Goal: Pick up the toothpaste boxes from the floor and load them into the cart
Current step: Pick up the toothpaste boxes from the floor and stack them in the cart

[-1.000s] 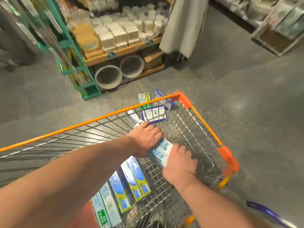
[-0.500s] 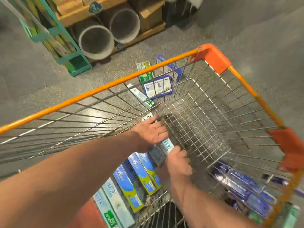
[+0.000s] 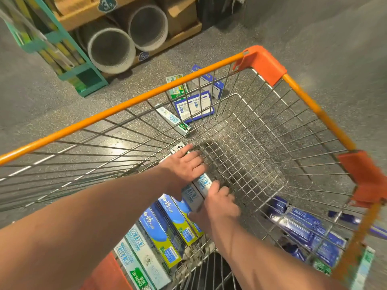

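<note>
Both my hands reach down into the wire cart [image 3: 146, 97] with its orange rim. My left hand [image 3: 184, 166] lies on top of a pair of pale blue-and-white toothpaste boxes [image 3: 198, 190] on the cart floor, and my right hand [image 3: 217, 206] grips their near end. A row of several toothpaste boxes [image 3: 165, 225] lies along the cart's left side beside them. More boxes remain on the floor beyond the cart: a white and green one [image 3: 172, 120], a blue-edged flat pack [image 3: 193, 106], a green one [image 3: 177, 84] and a blue and white one [image 3: 208, 81].
Dark blue toothpaste boxes [image 3: 310, 229] lie on the floor to the right, seen through the cart's mesh. A wooden shelf with two large rolls [image 3: 111, 51] and a green rack [image 3: 83, 78] stand ahead to the left. Grey floor [image 3: 314, 28] spreads to the right.
The view has tipped down and closer over the cart. Both hands have lowered the pale blue boxes from mid-basket to the cart floor beside the row; the right hand shifted to their near end.
</note>
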{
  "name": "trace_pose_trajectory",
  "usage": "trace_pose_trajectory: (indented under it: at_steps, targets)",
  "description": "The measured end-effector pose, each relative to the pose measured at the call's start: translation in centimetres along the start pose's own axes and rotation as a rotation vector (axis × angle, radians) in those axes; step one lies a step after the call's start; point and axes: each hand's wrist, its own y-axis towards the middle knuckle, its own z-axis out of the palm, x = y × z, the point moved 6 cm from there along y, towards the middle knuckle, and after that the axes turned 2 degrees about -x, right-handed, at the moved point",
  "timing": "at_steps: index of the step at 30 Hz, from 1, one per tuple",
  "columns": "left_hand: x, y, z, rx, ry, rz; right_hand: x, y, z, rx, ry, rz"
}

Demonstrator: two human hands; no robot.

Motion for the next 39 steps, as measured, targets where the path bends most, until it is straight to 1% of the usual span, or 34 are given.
trace_pose_trajectory:
  at_steps: [1, 3, 4, 7, 11, 16, 20, 25, 29, 34, 39]
  targets:
    - [0.0, 0.0, -0.1, 0.014, -0.014, -0.007, 0.0, -0.5, -1.1, -0.022, -0.054, 0.011]
    - [0.1, -0.2, -0.5, 0.034, -0.061, -0.029, 0.1, -0.7, -2.6, 0.023, -0.087, 0.054]
    - [0.2, -0.4, -0.9, 0.042, -0.084, -0.037, 0.2, -0.6, -3.1, 0.029, -0.136, 0.03]
    - [0.4, -1.9, -3.0, 0.067, -0.182, -0.068, 0.5, -2.2, -6.6, 0.008, -0.064, 0.021]
    - [1.1, -5.0, -8.1, 0.02, -0.239, -0.133, 0.0, -5.9, -12.8, 0.01, -0.01, 0.002]
    - [0.8, -9.6, -17.7, -0.039, -0.186, -0.136, -2.5, -12.1, -22.1, -0.169, 0.07, 0.014]
    - [-1.5, -11.7, -25.8, -0.109, -0.167, -0.129, -6.0, -17.4, -27.8, -0.319, 0.068, 0.014]
    - [-8.8, -13.4, -35.6, -0.24, -0.128, -0.061, -12.4, -24.0, -32.0, -0.364, 0.138, 0.043]
    - [-16.8, -13.7, -40.7, -0.29, -0.086, -0.031, -19.3, -29.8, -33.7, -0.419, 0.147, 0.041]
    - [-28.2, -12.6, -43.3, -0.305, -0.074, -0.031, -29.3, -36.8, -32.4, -0.439, 0.156, 0.033]
    - [-38.9, -9.2, -43.2, -0.273, -0.1, -0.022, -38.8, -42.0, -29.1, -0.446, 0.158, 0.049]
